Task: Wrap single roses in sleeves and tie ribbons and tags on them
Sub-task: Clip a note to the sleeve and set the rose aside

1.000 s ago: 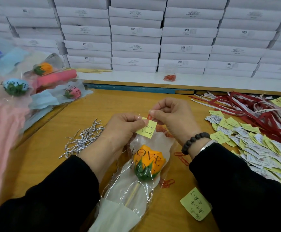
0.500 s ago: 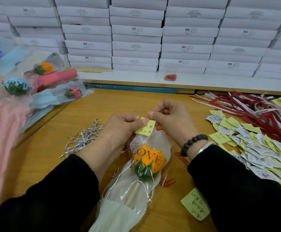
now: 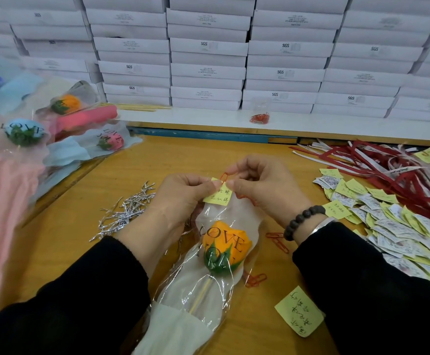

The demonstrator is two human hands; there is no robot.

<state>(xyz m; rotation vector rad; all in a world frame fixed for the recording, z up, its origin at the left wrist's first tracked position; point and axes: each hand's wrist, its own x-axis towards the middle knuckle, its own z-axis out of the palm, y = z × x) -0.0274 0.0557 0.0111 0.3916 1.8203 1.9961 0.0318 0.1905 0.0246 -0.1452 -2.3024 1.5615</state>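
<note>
An orange rose [image 3: 225,245] on a thin stick lies in a clear sleeve [image 3: 203,285] printed "LOVE", in the middle of the wooden table [image 3: 62,239]. A yellow handwritten tag [image 3: 217,197] sits at the sleeve's top edge. My left hand [image 3: 183,198] pinches the tag and the sleeve's top from the left. From the right, my right hand [image 3: 265,185] pinches a red paper clip [image 3: 224,176] at the tag's upper edge.
Silver twist ties [image 3: 125,212] lie to the left. Yellow and white tags [image 3: 385,219] and red ribbons [image 3: 388,165] cover the right side. Loose red clips [image 3: 276,242] and a yellow note [image 3: 301,311] lie near my right arm. Wrapped roses [image 3: 62,119] pile at far left; white boxes [image 3: 208,60] stack behind.
The red paper clip has come up into view above the tag between my fingertips. Both hands have stayed at the sleeve's top edge, shifting only slightly.
</note>
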